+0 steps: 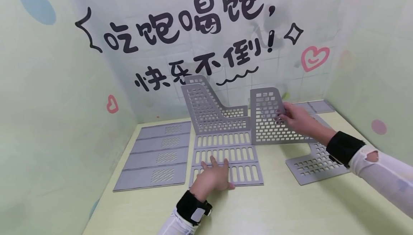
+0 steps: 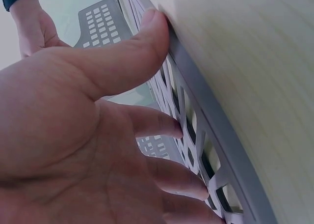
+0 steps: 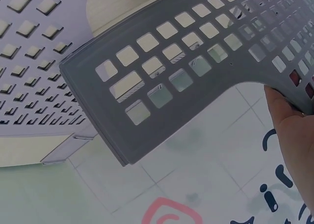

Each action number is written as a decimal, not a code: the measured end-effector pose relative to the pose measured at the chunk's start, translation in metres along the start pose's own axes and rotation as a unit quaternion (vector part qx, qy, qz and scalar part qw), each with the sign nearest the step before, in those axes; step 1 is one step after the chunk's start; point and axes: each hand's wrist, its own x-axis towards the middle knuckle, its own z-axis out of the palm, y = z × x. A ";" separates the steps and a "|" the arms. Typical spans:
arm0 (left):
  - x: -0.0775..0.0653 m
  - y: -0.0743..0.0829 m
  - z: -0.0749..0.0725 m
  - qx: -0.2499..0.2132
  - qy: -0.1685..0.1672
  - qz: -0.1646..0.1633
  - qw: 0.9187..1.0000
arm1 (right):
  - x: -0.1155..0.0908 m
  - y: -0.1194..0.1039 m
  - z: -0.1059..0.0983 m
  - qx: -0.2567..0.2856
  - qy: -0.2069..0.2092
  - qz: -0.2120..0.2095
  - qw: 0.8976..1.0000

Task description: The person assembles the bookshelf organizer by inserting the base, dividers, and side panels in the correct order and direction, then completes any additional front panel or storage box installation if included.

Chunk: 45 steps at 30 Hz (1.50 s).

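Note:
My right hand (image 1: 298,120) pinches the curved edge of a grey perforated side panel (image 1: 253,120), thumb and fingers on either side. This panel stands upright, its lower left corner right at the edge of a slotted grey panel (image 1: 238,162) that lies flat. My left hand (image 1: 214,177) rests on the slotted panel's near section, fingers spread over the slots and thumb (image 2: 156,30) against its front edge. Behind the slotted panel, two matching perforated side panels (image 1: 193,111) stand upright, one behind the other. Part of the held panel is hidden behind my right hand.
To the left, a grey folding panel (image 1: 135,165) with several sections lies flat. Another perforated side panel (image 1: 295,167) lies under and beyond my right forearm. Further grey panels (image 1: 321,106) are at the back right corner. Printed walls enclose the table (image 1: 238,210).

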 end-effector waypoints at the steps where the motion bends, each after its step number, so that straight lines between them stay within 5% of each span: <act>1: 0.000 0.000 0.000 -0.001 0.001 -0.002 1.000 | 0.000 0.001 0.000 -0.004 -0.005 0.007 1.000; 7: 0.002 0.000 0.001 -0.001 0.005 -0.002 1.000 | -0.001 0.016 0.000 -0.077 -0.079 0.058 0.992; 12: -0.001 0.001 0.001 -0.010 0.000 -0.003 1.000 | -0.004 0.033 0.004 -0.139 -0.131 0.058 0.980; 31: 0.001 0.000 -0.001 -0.007 0.001 -0.004 1.000 | -0.007 0.040 0.011 -0.104 -0.119 0.007 0.987; 45: 0.001 0.001 -0.002 -0.010 -0.001 -0.006 1.000 | 0.012 0.019 0.044 -0.119 -0.119 0.006 0.986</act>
